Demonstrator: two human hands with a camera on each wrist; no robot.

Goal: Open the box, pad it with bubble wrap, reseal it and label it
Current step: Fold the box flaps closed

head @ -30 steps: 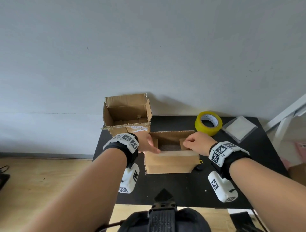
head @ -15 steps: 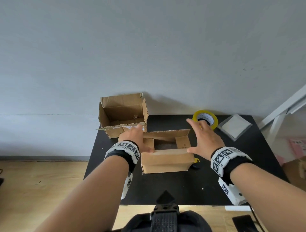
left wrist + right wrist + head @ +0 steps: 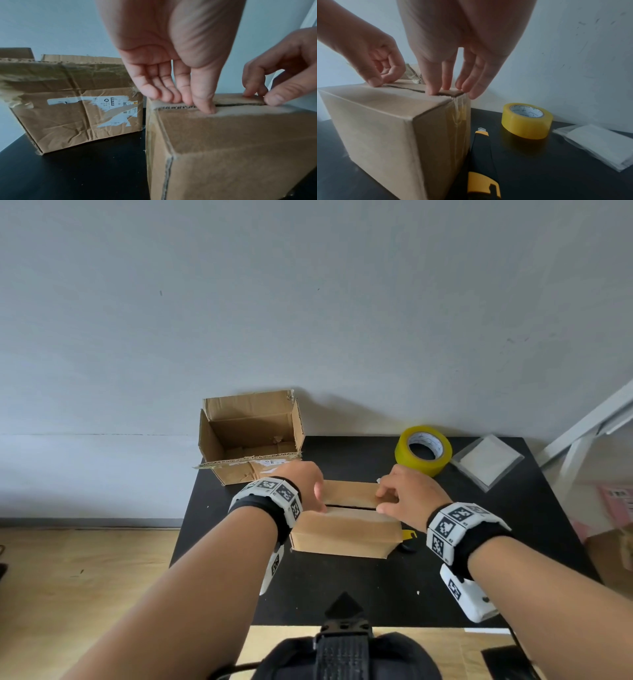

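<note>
Now the box (image 3: 344,529) sits shut in the middle of the black desk (image 3: 342,587); half a second ago its flaps stood open and both hands hovered wide. The left hand (image 3: 305,486) presses straightened fingers (image 3: 204,102) on the seam at one end, and the right hand (image 3: 407,494) does likewise with its fingers (image 3: 433,88) at the other, gripping nothing. A thin dark gap remains between the flaps. Padding looks done, so sealing comes next: the yellow tape roll (image 3: 423,450) waits just behind, a utility knife (image 3: 483,155) beside the box.
</note>
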